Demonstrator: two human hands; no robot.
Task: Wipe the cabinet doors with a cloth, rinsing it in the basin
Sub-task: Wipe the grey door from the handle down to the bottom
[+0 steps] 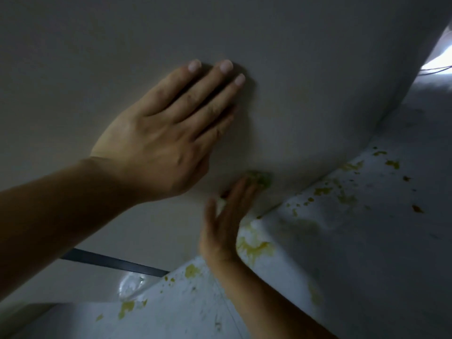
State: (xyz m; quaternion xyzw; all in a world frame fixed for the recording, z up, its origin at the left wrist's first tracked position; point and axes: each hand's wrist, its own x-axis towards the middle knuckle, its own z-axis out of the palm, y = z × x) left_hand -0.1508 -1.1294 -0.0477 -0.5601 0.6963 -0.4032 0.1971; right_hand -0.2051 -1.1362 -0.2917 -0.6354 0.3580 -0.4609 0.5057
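Note:
A pale cabinet door (305, 77) fills most of the view, seen from very close. My left hand (168, 133) lies flat on it with fingers straight and spread a little. Lower down, my right hand (227, 223) presses a cloth (263, 179) against the door near its bottom edge, fingers straight and thumb apart. Only a greenish tip of the cloth and a small white bit beside the fingers show; the hand hides the rest. A second white panel (362, 241) below the door carries yellow-green smears and specks.
A thick yellow smear (254, 248) sits right beside my right wrist. More blotches (127, 307) lie at the lower left. A dark strip (110, 261) runs under the door at the left. A bright gap (437, 62) opens at the top right.

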